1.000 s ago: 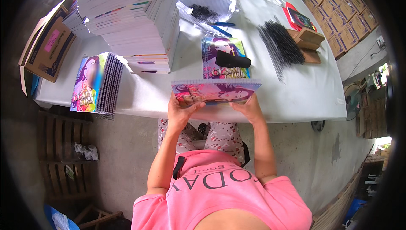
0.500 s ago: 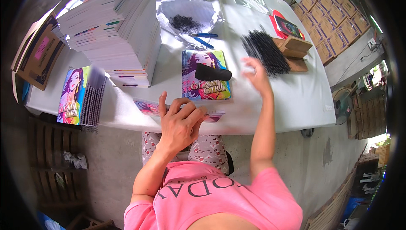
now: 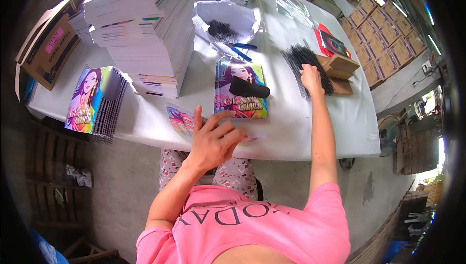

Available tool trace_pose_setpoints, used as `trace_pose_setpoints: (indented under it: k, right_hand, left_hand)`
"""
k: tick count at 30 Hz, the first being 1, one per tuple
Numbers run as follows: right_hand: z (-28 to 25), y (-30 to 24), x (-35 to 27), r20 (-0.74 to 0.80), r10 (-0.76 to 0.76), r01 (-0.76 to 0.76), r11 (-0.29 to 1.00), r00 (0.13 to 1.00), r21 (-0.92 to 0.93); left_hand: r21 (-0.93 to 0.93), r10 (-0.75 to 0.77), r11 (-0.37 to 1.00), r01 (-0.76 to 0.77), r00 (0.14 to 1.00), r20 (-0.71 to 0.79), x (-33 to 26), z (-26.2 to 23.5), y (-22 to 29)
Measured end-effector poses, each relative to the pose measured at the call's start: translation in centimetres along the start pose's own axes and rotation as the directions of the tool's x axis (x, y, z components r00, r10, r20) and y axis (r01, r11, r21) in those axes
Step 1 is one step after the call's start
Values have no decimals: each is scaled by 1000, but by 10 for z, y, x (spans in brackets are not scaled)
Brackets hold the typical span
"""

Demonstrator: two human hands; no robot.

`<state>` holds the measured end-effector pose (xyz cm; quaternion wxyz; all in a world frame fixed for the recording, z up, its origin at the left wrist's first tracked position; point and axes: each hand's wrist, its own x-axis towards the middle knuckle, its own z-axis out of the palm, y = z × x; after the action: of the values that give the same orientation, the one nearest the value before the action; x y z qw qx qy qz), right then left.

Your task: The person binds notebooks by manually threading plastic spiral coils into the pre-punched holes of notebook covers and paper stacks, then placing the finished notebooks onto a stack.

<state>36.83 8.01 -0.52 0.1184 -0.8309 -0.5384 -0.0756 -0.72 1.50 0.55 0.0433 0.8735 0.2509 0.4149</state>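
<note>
A: What step is this?

B: Binding, by my reading. The left hand presses flat on a loose booklet at the counter's near edge, fingers spread, not closed round it. The right hand reaches out to the black coils lying to the right.

A: Has it got a coil?

B: The fingers rest on the heap and curl down into it. Whether they pinch one strand I cannot tell.

A: And the next move?

B: As I judge it, lifting a single coil free of its neighbours, which lie close and may snag, then carrying it to the booklet's spine.

A: What lies between?

B: A finished notebook with a black tool on top sits just beyond the left hand. The path from the coils passes to its right over bare counter, so there is room.

A: Edges?

B: The booklet hangs partly over the near edge; only the left palm pins it. Wooden blocks crowd the coils on the far right. Tall stacks wall in the left, with more bound notebooks leaning at the left end.
</note>
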Motion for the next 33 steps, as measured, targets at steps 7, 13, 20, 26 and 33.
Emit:
trace_pose_setpoints:
  k: [7, 13, 20, 26, 33]
  right_hand:
    - [-25, 9, -4, -237, -65, 99, 986, 969, 137]
    - [-73, -48, -66, -264, -354, 433, 822, 897, 371]
    - [-71, -83, -162, -104, -443, 343, 504, 891, 792]
    - [-61, -96, -171, -214, -402, 406, 486, 890, 774]
    - [-79, -107, -168, 156, -437, 100, 508, 886, 856]
  left_hand:
    - [-2, 46, 999, -46, 999, -10, 3, 3, -1]
    - [160, 26, 987, -10, 994, -102, -12, 20, 2]
    - [103, -66, 991, 90, 975, -212, -7, 32, 12]
    - [72, -99, 991, 116, 972, -214, -1, 30, 14]
    - [57, -180, 979, 194, 965, -192, 2, 27, 17]
